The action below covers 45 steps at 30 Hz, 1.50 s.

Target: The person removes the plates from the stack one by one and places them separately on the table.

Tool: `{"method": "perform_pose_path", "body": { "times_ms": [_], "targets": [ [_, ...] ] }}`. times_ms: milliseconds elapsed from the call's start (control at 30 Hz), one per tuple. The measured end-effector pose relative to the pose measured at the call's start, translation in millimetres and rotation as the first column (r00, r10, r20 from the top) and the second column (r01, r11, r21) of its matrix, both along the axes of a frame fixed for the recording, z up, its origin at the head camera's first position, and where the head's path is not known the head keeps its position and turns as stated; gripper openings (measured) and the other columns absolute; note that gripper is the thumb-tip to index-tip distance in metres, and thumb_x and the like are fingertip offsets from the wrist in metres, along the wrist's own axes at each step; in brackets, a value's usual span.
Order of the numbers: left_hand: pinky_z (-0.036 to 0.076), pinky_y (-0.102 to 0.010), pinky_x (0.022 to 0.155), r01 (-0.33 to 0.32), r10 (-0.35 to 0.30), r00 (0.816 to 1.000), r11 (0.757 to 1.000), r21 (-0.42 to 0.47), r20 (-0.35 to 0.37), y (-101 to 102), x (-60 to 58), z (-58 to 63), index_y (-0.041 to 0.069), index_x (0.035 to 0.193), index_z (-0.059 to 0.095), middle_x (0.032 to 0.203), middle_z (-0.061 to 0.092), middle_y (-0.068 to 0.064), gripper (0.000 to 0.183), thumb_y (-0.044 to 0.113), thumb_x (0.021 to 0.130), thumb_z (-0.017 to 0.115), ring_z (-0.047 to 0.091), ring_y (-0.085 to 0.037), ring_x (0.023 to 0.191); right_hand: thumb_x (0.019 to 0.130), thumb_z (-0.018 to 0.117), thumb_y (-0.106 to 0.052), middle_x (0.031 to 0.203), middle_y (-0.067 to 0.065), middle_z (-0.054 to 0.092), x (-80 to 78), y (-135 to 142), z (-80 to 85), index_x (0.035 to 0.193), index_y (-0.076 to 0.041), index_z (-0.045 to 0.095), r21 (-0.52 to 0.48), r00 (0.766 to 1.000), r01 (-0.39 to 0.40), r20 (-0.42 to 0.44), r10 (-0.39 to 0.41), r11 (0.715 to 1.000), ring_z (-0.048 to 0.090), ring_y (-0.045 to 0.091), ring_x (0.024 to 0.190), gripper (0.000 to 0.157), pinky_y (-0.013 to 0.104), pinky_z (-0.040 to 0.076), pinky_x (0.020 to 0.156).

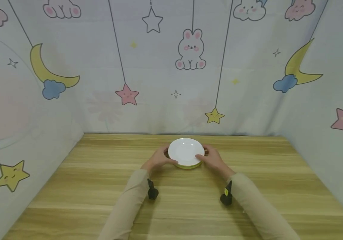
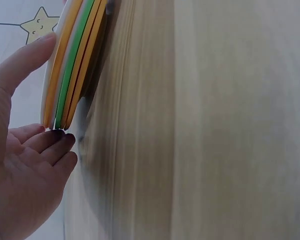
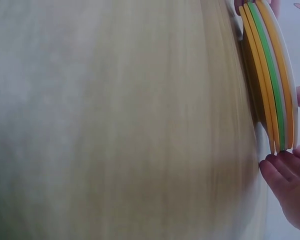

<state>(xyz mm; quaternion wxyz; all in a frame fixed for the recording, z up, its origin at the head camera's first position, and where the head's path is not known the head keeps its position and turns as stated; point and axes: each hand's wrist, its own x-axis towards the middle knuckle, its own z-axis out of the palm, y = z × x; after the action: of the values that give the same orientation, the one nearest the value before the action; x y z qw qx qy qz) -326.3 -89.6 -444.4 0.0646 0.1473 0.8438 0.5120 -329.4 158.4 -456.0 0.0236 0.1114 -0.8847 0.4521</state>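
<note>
- A stack of plates (image 2: 72,70) is sitting at the far middle of the counter (image 1: 183,210), a white plate (image 1: 184,150) lying uppermost and orange, greyish and green rims showing beneath; whether the base is touching the counter, I cannot tell.
- The left hand (image 1: 159,158) is gripping the stack's left side, partly spread, its thumb lying along the upper rim and its fingers curling at the edge.
- The right hand (image 1: 215,159) is gripping the right side likewise, its thumb reaching over the white plate.
- The plates are looking smooth, stiff and glossy, so probably slippery against one another; weight and fragility are staying a guess, perhaps moderate as a pile. Opposite rims, taken low enough to be catching the bottom plate, are seeming the safest hold.
- A printed backdrop (image 1: 159,66) is hanging just beyond the far edge, limiting reach that way.
- Black wrist devices (image 1: 152,192) are hanging low, possibly brushing the counter.
</note>
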Motion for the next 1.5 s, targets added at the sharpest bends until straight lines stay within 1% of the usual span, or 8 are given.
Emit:
{"method": "perform_pose_path", "body": {
  "times_ms": [167, 233, 433, 733, 1067, 1233, 1367, 1500],
  "targets": [
    [0.035, -0.033, 0.104, 0.002, -0.002, 1.000, 1.000, 0.028, 0.010, 1.4, 1.3, 1.0, 0.001, 0.132, 0.042, 0.130, 0.049, -0.014, 0.080, 0.019, 0.065, 0.082, 0.045, -0.024, 0.121, 0.079, 0.069, -0.017, 0.113, 0.020, 0.056, -0.8, -1.5, 0.7, 0.127, 0.006, 0.046, 0.009, 1.000, 0.013, 0.001, -0.013, 1.000, 0.055, 0.031, 0.100, 0.058, 0.041, 0.048, 0.087],
    [0.033, -0.034, 0.105, -0.005, 0.003, 0.999, 0.999, 0.051, 0.037, 1.8, -0.7, -0.6, 0.002, 0.133, 0.041, 0.132, 0.047, -0.013, 0.080, 0.014, 0.066, 0.082, 0.043, -0.025, 0.123, 0.079, 0.069, -0.018, 0.113, 0.020, 0.056, -1.0, -1.8, 1.2, 0.127, 0.006, 0.046, 0.011, 1.000, 0.014, 0.002, -0.014, 1.000, 0.055, 0.031, 0.100, 0.058, 0.040, 0.048, 0.087],
    [0.032, -0.035, 0.106, -0.017, 0.014, 0.999, 0.998, 0.058, 0.040, 2.5, -2.5, -2.1, -0.001, 0.133, 0.040, 0.133, 0.046, -0.015, 0.080, 0.010, 0.066, 0.081, 0.042, -0.026, 0.124, 0.078, 0.071, -0.018, 0.110, 0.019, 0.058, -0.6, -2.2, 3.0, 0.124, 0.005, 0.049, 0.024, 1.000, 0.021, 0.000, -0.021, 0.999, 0.057, 0.030, 0.098, 0.056, 0.039, 0.049, 0.085],
    [0.034, -0.035, 0.104, -0.022, 0.019, 0.999, 0.998, 0.060, 0.042, 0.6, 1.9, -0.2, -0.002, 0.131, 0.043, 0.131, 0.048, -0.015, 0.078, 0.009, 0.065, 0.081, 0.043, -0.026, 0.123, 0.077, 0.072, -0.015, 0.107, 0.019, 0.059, -1.3, -3.0, 3.6, 0.122, 0.005, 0.051, 0.000, 1.000, 0.024, 0.006, -0.024, 1.000, 0.057, 0.030, 0.097, 0.053, 0.039, 0.049, 0.085],
    [0.034, -0.035, 0.104, 0.017, -0.020, 0.999, 0.997, 0.075, 0.040, -2.8, 1.4, -3.1, -0.002, 0.134, 0.039, 0.132, 0.047, -0.016, 0.079, 0.008, 0.067, 0.080, 0.043, -0.026, 0.123, 0.077, 0.071, -0.010, 0.111, 0.023, 0.058, -3.0, 0.0, 0.3, 0.122, 0.009, 0.049, -0.070, 1.000, 0.007, 0.004, -0.007, 0.998, 0.057, 0.032, 0.098, 0.054, 0.039, 0.049, 0.086],
    [0.039, -0.035, 0.101, 0.065, -0.071, 0.997, 0.990, 0.127, 0.042, -1.8, 0.6, -5.9, -0.006, 0.134, 0.036, 0.129, 0.049, -0.019, 0.078, 0.004, 0.069, 0.078, 0.048, -0.027, 0.119, 0.079, 0.069, -0.010, 0.112, 0.024, 0.058, -2.1, 5.2, 1.1, 0.125, 0.009, 0.048, -0.108, 0.999, 0.022, 0.037, -0.018, 0.994, 0.056, 0.032, 0.099, 0.054, 0.040, 0.048, 0.087],
    [0.041, -0.034, 0.099, 0.088, -0.094, 0.995, 0.984, 0.155, 0.033, -0.1, 1.9, -5.0, -0.009, 0.134, 0.034, 0.128, 0.049, -0.022, 0.078, 0.003, 0.070, 0.076, 0.050, -0.028, 0.116, 0.080, 0.068, -0.011, 0.111, 0.022, 0.059, -1.7, 8.7, 1.5, 0.125, 0.007, 0.049, -0.103, 0.998, 0.024, 0.056, -0.018, 0.994, 0.056, 0.031, 0.099, 0.052, 0.039, 0.048, 0.087],
    [0.039, -0.035, 0.101, 0.078, -0.082, 0.996, 0.986, 0.145, 0.025, 0.6, 1.9, -5.2, -0.008, 0.134, 0.035, 0.129, 0.048, -0.021, 0.078, 0.003, 0.069, 0.077, 0.048, -0.028, 0.118, 0.081, 0.068, -0.014, 0.111, 0.022, 0.059, -2.7, 12.2, 1.8, 0.125, 0.007, 0.049, -0.074, 0.999, 0.005, 0.052, -0.001, 0.997, 0.057, 0.031, 0.099, 0.052, 0.038, 0.049, 0.086]
  ]
}}
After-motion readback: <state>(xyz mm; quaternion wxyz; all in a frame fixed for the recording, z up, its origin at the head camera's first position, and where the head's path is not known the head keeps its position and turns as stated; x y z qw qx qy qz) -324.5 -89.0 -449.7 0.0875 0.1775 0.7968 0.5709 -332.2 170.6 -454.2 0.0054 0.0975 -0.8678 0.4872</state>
